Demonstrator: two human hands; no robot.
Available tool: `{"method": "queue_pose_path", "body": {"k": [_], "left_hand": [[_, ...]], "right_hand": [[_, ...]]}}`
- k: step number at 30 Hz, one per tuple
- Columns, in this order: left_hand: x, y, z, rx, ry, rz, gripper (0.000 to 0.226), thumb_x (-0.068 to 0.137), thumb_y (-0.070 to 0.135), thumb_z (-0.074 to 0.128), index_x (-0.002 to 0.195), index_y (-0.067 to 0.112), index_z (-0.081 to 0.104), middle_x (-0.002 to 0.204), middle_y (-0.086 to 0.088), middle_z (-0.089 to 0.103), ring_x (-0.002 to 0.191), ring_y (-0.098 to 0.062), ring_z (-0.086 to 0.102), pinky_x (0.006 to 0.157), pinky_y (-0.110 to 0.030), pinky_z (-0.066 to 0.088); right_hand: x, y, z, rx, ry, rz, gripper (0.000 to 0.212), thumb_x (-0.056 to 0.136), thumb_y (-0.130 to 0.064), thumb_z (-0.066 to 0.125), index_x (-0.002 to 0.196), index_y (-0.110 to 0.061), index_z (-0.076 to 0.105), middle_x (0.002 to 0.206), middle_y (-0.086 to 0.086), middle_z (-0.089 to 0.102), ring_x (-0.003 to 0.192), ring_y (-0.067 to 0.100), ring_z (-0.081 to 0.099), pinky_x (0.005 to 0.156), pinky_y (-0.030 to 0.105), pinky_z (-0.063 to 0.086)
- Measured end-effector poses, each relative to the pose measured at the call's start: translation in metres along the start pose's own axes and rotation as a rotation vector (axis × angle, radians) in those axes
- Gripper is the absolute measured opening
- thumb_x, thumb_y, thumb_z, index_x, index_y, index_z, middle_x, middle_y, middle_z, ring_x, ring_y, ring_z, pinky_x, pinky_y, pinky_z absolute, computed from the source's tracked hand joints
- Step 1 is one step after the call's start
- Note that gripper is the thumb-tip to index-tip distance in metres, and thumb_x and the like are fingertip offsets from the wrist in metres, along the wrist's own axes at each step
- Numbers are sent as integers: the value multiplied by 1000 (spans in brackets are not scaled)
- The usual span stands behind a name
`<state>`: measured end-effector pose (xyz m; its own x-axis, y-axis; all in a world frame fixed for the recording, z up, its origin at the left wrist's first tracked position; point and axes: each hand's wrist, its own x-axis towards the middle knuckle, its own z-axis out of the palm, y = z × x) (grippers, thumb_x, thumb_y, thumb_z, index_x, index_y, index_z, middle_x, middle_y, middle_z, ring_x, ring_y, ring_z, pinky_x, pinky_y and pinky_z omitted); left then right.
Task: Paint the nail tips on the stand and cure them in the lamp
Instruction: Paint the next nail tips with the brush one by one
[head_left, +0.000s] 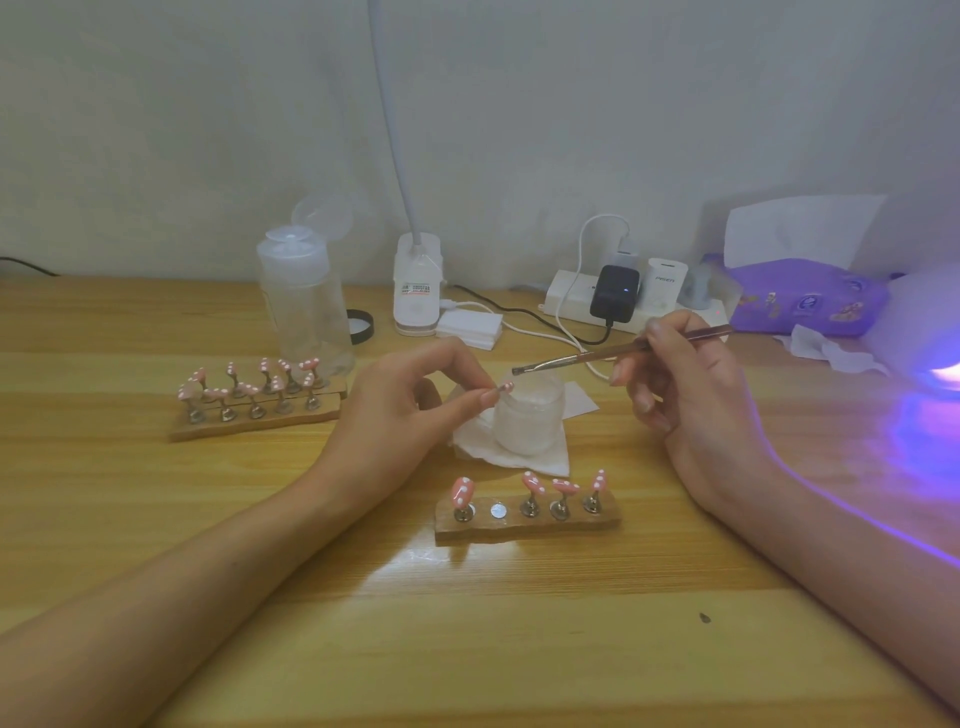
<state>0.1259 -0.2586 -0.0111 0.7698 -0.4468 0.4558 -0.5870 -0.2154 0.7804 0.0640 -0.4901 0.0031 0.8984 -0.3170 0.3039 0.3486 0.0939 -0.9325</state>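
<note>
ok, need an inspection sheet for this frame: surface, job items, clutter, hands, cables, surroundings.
Surface: wooden table, with a small dark speck near the right forearm.
Job's things: near stand holds four pink dotted tips, one slot bare; far stands carry more tips; frosted jar sits on a tissue; curing lamp glows violet at the right edge.
Clutter: clear bottle, black lid, pad stack, purple tissue pack.
Hands: left hand pinches a nail tip over the jar; right hand holds the brush, bristles close to that tip.
Cables: power strip with black adapter; white cable trails behind the jar.
Surroundings: white wall; desk lamp base at the back.
</note>
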Motion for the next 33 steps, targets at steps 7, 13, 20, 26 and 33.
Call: {"method": "queue_pose_path", "body": {"k": [7, 13, 20, 26, 33], "left_hand": [[0, 1, 0, -4, -6, 0, 11, 88, 25, 76, 80, 28, 69, 89, 14, 70, 51, -3, 50, 52, -13, 40], [0, 2, 0, -16, 0, -14, 13, 87, 25, 77, 78, 29, 69, 88, 14, 70, 49, -2, 49, 51, -13, 40], [0, 6, 0, -77, 58, -88, 8, 90, 19, 72, 84, 24, 69, 88, 6, 74, 57, -4, 56, 54, -15, 42], [9, 29, -22, -350, 313, -182, 5, 97, 22, 64, 97, 26, 61, 99, 6, 78, 57, -1, 47, 46, -11, 36], [6, 63, -26, -449, 67, -184, 10, 80, 38, 77, 74, 40, 70, 107, 16, 74, 80, 3, 60, 67, -23, 41]], "right_hand": [[-1, 1, 1, -58, 10, 9, 26, 103, -19, 48, 77, -23, 49, 64, 6, 67, 45, 9, 44, 38, 14, 29], [-2, -1, 3, -19, -42, -45, 25, 97, -28, 51, 72, -30, 53, 66, 8, 67, 44, 11, 43, 39, 16, 29], [-2, -1, 0, -39, 26, -3, 31, 102, -20, 49, 72, -29, 52, 62, 6, 65, 42, 10, 41, 39, 17, 27], [-1, -2, -1, 26, 39, 16, 31, 97, -23, 50, 67, -30, 55, 61, 6, 64, 41, 11, 40, 41, 19, 25], [-2, -2, -1, 29, 38, 31, 37, 101, -18, 48, 67, -29, 55, 59, 6, 63, 40, 11, 39, 43, 22, 24]]}}
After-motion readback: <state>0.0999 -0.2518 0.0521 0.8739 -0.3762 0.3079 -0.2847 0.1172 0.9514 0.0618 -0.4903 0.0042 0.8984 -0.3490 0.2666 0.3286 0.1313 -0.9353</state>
